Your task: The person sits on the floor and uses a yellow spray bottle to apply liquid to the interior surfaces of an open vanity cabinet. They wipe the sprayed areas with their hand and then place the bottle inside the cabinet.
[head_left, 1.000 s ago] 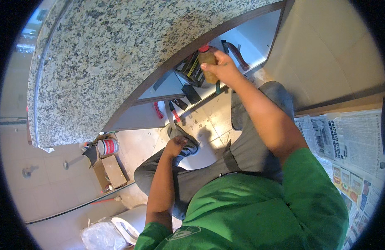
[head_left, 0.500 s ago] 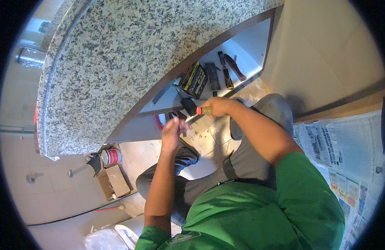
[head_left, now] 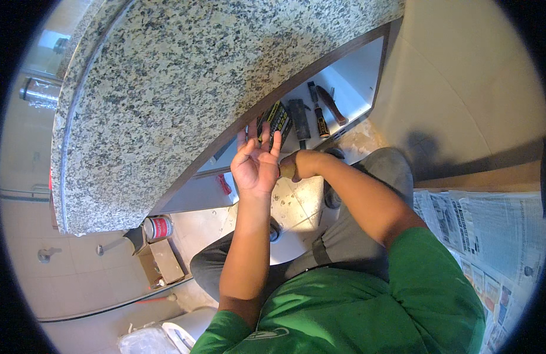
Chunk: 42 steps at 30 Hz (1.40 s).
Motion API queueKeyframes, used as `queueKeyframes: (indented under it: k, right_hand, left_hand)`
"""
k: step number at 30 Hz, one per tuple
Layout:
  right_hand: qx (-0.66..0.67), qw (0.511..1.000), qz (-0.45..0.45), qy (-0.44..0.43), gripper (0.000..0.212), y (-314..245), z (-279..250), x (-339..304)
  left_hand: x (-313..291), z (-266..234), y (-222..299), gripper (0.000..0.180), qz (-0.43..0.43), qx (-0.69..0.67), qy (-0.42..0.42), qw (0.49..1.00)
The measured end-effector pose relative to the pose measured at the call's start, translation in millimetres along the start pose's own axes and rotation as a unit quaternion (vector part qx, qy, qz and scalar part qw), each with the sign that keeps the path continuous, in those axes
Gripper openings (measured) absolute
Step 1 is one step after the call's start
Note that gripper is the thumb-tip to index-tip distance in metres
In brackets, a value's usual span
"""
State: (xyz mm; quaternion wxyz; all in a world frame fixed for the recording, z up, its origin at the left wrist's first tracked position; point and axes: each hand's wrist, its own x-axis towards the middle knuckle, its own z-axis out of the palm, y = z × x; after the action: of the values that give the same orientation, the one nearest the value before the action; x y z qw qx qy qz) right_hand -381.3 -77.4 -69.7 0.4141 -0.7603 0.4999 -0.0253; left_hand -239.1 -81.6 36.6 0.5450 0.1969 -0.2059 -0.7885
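Observation:
My left hand [head_left: 256, 168] is raised at the cabinet's front edge, palm up and fingers spread, holding nothing that I can see. Close to its right, my right hand [head_left: 307, 163] is closed round a small olive-yellow bottle [head_left: 289, 167]; the left hand hides the bottle's end. Behind the left fingers, a black-and-yellow box [head_left: 280, 121] stands in the open cabinet. Beside the box lie a dark block-like tool [head_left: 299, 121], a chisel [head_left: 320, 118] with a black-and-yellow handle and a tool with a reddish-brown handle [head_left: 332, 107].
A speckled granite countertop [head_left: 184, 88] overhangs the cabinet. Newspaper sheets [head_left: 485, 218] cover the surface at the right. A can [head_left: 159, 227] and a cardboard box [head_left: 165, 262] stand at the lower left. Small bits litter the tiled floor [head_left: 296, 200] below my hands.
My left hand has moved up and right, turned palm up and spread its fingers. The bottle's red cap, visible earlier in my right hand, is now hidden behind the left.

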Motion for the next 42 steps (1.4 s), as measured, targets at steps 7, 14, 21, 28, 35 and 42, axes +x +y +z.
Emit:
queueKeyframes:
  k: [7,14,21,28,35,42]
  right_hand:
    - [-0.037,0.999,-0.036,-0.010,0.061,-6,-4,4]
    - [-0.038,0.999,-0.013,-0.034,0.062,-7,-9,3]
    - [0.008,0.999,-0.020,-0.030,0.059,-11,-10,-1]
    - [-0.002,0.999,-0.043,-0.014,0.050,17,14,25]
    - [0.000,0.991,-0.130,0.040,0.061,48,41,54]
    - [0.033,0.982,-0.174,0.071,0.054,34,49,53]
  left_hand:
    - [-2,0,0,0.060,-0.005,-0.018,0.009,1.000]
    - [2,6,-2,0.044,-0.040,-0.034,0.020,0.998]
    - [26,21,-24,0.053,-0.078,-0.037,-0.041,0.995]
    - [44,38,-47,0.055,-0.065,-0.052,0.001,0.997]
    - [46,50,-57,0.051,-0.065,-0.062,-0.024,0.996]
    - [37,37,-46,0.046,-0.049,-0.089,-0.014,0.995]
